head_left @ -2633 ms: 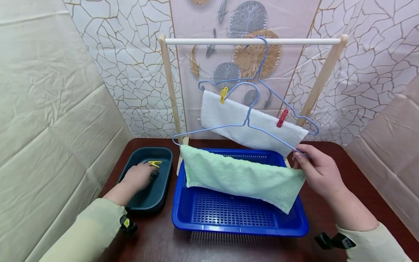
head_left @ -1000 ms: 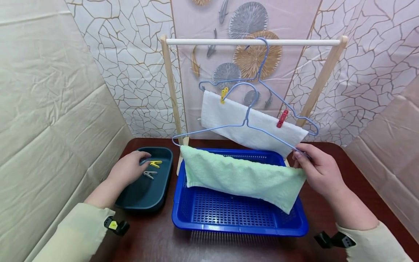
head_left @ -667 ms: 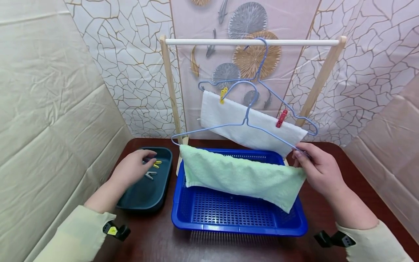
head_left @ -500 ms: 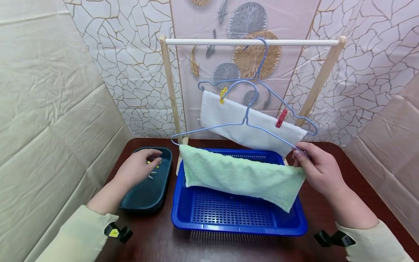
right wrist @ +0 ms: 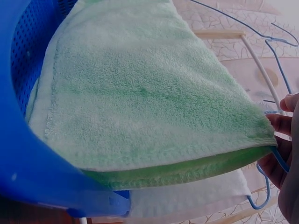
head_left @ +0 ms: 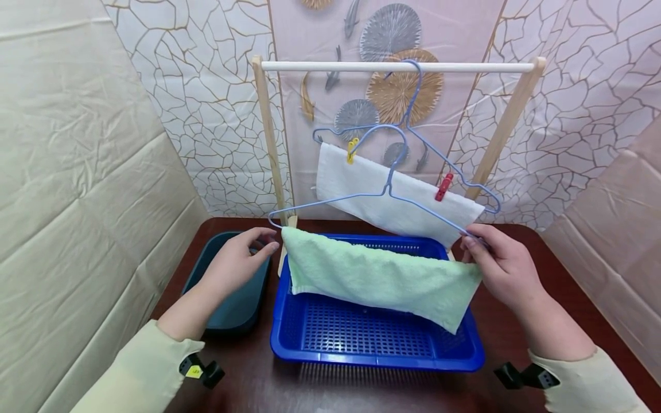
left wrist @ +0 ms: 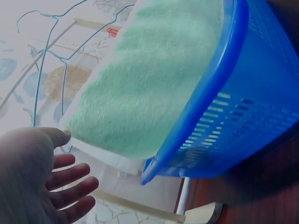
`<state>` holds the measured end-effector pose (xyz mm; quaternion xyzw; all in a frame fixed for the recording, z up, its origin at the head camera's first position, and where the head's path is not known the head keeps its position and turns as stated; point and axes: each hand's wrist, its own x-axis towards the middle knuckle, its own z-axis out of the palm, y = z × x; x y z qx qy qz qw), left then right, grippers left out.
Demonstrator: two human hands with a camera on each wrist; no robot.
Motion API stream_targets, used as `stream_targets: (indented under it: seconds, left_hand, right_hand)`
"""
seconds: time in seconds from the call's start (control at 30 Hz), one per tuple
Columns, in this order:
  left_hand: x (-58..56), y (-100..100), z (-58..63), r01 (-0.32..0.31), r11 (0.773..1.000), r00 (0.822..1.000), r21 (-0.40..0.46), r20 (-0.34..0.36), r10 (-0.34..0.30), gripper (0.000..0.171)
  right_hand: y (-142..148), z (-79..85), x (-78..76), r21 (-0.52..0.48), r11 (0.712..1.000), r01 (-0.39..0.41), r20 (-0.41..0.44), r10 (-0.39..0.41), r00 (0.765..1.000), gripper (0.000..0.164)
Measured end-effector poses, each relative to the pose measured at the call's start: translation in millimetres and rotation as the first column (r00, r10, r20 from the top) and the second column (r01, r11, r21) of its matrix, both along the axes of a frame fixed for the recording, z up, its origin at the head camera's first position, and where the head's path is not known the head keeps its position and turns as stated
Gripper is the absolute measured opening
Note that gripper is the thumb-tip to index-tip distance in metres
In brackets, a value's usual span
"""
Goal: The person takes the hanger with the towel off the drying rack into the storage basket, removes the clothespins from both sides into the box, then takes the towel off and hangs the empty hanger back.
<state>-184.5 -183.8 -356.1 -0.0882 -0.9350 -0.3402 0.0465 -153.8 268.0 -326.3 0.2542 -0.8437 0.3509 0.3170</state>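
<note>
Right hand (head_left: 503, 267) gripped the hanger (head_left: 387, 192), left hand (head_left: 238, 259) was loosely spread; the green towel (head_left: 377, 275), seemingly unclipped, risked sliding off upon tilting.

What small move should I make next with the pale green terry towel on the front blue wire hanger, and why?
Probably pinch the left corner of the pale green terry towel and front blue wire hanger with the left hand: it sits open beside that corner, and only the right hand grips the hanger, at its right end.
</note>
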Motion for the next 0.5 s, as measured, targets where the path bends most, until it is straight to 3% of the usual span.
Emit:
stream_targets:
  seconds: [0.17, 0.5]
  left_hand:
    - [-0.4, 9.7, 0.1, -0.015, 0.999, 1.000, 0.038, -0.018, 0.016, 0.045]
    - [-2.8, 23.0, -1.4, -0.043, 0.994, 0.997, 0.105, -0.066, 0.050, 0.029]
  right_hand:
    - [-0.5, -2.2, 0.0, -0.011, 1.000, -0.011, 0.004, 0.011, 1.000, 0.025]
    - [1.1, -3.5, 0.5, -0.003, 1.000, 0.002, -0.012, -0.002, 1.000, 0.024]
